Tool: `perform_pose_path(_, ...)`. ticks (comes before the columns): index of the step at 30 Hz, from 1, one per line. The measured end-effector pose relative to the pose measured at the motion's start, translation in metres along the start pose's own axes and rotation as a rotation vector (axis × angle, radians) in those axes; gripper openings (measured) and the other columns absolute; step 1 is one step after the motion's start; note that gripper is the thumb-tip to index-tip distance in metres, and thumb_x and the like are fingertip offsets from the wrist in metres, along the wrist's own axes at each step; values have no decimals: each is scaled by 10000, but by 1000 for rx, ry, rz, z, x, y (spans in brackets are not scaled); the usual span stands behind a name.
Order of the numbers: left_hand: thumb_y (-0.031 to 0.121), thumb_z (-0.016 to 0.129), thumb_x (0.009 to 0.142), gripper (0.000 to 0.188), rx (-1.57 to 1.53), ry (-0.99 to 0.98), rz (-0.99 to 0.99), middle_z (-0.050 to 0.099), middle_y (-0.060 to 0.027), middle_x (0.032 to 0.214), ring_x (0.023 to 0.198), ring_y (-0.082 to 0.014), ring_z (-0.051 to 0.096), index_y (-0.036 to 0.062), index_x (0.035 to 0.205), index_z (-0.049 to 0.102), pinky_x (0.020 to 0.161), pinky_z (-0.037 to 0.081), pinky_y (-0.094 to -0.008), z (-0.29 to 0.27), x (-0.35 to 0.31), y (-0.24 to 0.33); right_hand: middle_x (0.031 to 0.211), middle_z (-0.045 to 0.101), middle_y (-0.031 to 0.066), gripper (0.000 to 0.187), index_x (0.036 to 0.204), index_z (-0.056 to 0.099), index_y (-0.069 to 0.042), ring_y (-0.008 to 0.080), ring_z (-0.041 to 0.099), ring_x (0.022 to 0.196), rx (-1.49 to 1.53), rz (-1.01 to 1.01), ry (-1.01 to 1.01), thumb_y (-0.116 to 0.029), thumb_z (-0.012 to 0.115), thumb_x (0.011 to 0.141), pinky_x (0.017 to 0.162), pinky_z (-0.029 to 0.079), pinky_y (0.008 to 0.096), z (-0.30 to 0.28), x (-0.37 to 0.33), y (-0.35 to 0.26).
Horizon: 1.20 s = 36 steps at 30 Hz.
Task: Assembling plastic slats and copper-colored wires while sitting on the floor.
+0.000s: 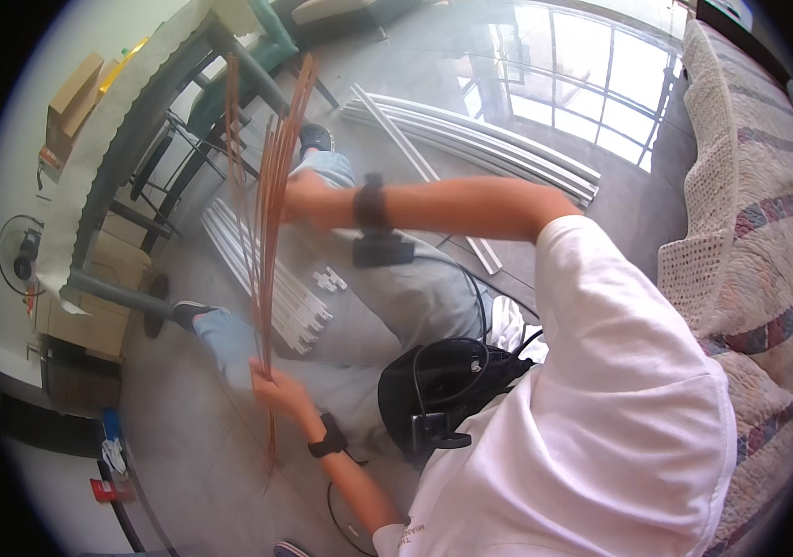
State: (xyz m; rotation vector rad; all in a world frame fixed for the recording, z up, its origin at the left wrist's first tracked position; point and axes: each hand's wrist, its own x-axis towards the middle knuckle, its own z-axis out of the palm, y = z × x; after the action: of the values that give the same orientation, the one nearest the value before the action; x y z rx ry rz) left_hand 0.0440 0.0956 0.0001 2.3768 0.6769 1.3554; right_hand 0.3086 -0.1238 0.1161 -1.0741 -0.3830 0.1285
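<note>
A bundle of long, thin reddish-brown rods (267,269) stands nearly upright in front of me, its upper ends fanned apart. Around its lower part my left hand (278,386) is closed, with thin ends sticking out below. Higher up, my right hand (308,200) is at the bundle, seemingly closed on it; motion blurs this hand and its fingers are partly hidden. Both wrists wear dark bands. On the floor just past the rods lies a stack of white strips (271,288), with small white pieces (330,279) beside it.
Longer white strips (480,139) lie on the grey tiled floor farther off, one crossing the others. A table (104,176) with a pale cover stands at left, near a green chair (215,102). At right is a quilt-covered sofa (768,251). A black pouch (443,390) with cables rests on my lap.
</note>
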Motion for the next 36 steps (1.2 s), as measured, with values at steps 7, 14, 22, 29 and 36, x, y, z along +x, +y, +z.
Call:
perform_pose_path(7, 287, 452, 965, 402, 68, -156, 115, 638, -255, 778, 734, -438, 605, -57, 950, 659, 627, 444, -480, 5, -8, 15, 810, 630, 95, 321, 899, 629, 45, 164, 585, 735, -940, -159, 390, -265, 558, 855, 621, 482, 309, -306, -61, -83)
perform_pose_path(14, 441, 399, 972, 553, 131, -107, 156, 591, -135, 578, 587, -381, 574, 23, 691, 627, 566, 399, -485, 5, 5, 25, 834, 652, 178, 516, 919, 628, 42, 262, 632, 801, -1193, 104, 144, -457, 667, 795, 728, 514, 360, -338, -135, 75)
perform_pose_path(22, 487, 394, 961, 578, 115, -82, 199, 576, -115, 549, 559, -363, 572, 50, 652, 610, 544, 395, -476, -6, 1, 32, 892, 660, 159, 499, 871, 684, -29, 340, 609, 896, -1536, 233, 312, -485, 712, 670, 788, 494, 431, -283, -112, 162)
perform_pose_path(29, 474, 399, 963, 580, 101, -73, 206, 583, -128, 557, 566, -361, 578, 40, 640, 608, 544, 399, -463, -1, -5, 26, 890, 663, 181, 459, 849, 675, -9, 353, 627, 865, -1533, 299, 269, -426, 703, 661, 812, 489, 443, -250, -107, 184)
perform_pose_path(36, 401, 409, 975, 530, 59, -94, 148, 583, -156, 571, 575, -373, 580, 20, 680, 627, 553, 406, -463, -10, -17, 25, 740, 644, 202, 348, 839, 557, 67, 265, 666, 663, -868, 187, 385, -194, 711, 669, 617, 527, 344, -240, -118, 183)
